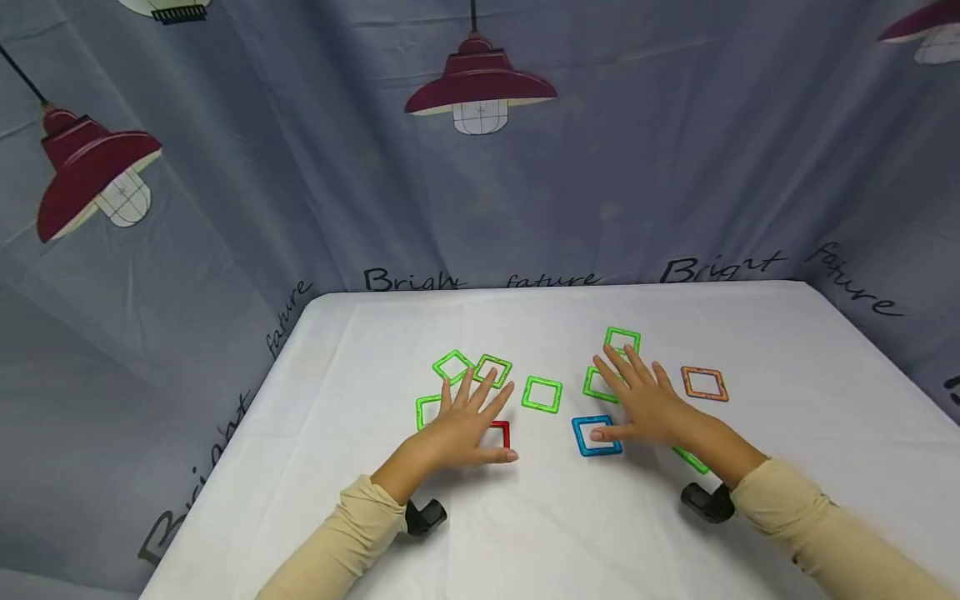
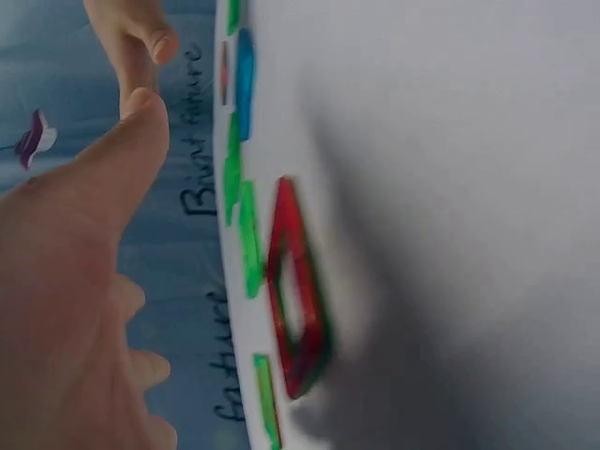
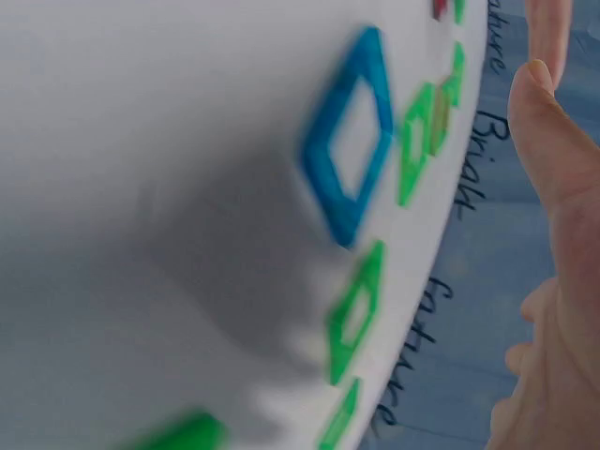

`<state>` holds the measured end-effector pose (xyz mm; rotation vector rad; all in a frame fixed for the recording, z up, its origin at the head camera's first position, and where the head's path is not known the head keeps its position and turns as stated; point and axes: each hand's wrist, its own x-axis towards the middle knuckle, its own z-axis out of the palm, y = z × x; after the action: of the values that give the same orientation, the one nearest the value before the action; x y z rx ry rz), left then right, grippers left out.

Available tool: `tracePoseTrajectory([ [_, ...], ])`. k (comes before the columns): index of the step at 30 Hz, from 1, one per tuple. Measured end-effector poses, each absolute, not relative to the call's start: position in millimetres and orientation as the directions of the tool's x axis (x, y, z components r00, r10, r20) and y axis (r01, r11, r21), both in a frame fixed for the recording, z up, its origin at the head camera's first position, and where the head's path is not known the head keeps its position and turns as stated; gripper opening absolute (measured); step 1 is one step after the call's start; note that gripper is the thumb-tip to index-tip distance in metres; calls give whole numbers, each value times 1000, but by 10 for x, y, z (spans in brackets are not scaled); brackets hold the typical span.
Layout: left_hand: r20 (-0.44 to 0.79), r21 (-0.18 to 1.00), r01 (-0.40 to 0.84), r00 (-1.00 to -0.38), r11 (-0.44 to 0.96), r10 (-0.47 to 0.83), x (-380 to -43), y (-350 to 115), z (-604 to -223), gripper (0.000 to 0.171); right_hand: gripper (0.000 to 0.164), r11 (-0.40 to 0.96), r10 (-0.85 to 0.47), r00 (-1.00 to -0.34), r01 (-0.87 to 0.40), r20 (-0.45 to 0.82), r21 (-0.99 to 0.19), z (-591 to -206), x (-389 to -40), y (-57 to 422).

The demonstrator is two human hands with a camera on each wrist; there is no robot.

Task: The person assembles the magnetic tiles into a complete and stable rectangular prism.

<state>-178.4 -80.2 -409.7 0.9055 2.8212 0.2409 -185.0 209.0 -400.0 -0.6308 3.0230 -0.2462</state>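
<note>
Both hands are held over a white table with fingers spread, holding nothing. My left hand [image 1: 457,433] is above a red square frame tile [image 1: 506,435], hiding part of it. That tile lies below the palm in the left wrist view, with the hand raised off the table. On the other side, my right hand [image 1: 648,408] has its thumb over a blue square frame tile [image 1: 577,437]. The fingertips overlap a green tile [image 1: 587,382] in the head view. A gap shows between this hand and the tabletop in the right wrist view.
Several more green tiles lie around, one between the hands [image 1: 542,409] and another beneath the right forearm [image 1: 692,461]. An orange tile [image 1: 705,370] is to the right. Black wrist-worn devices [image 1: 426,518] hang under both wrists. A grey-blue printed curtain [image 1: 337,167] stands behind the table.
</note>
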Motion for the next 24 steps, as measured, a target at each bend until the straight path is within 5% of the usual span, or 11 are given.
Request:
tracePoseTrajectory([
  [13,-120,167,584,-788,795,604,-1760,-868,-4157,94,102,848,-493,-870,-477,-10,-230,-4095,-1712,2025],
  [24,-108,210,600,-770,772,628,-1735,-890,-4201,78,89,820,-537,-838,-493,-96,-290,-4016,-1768,2021],
])
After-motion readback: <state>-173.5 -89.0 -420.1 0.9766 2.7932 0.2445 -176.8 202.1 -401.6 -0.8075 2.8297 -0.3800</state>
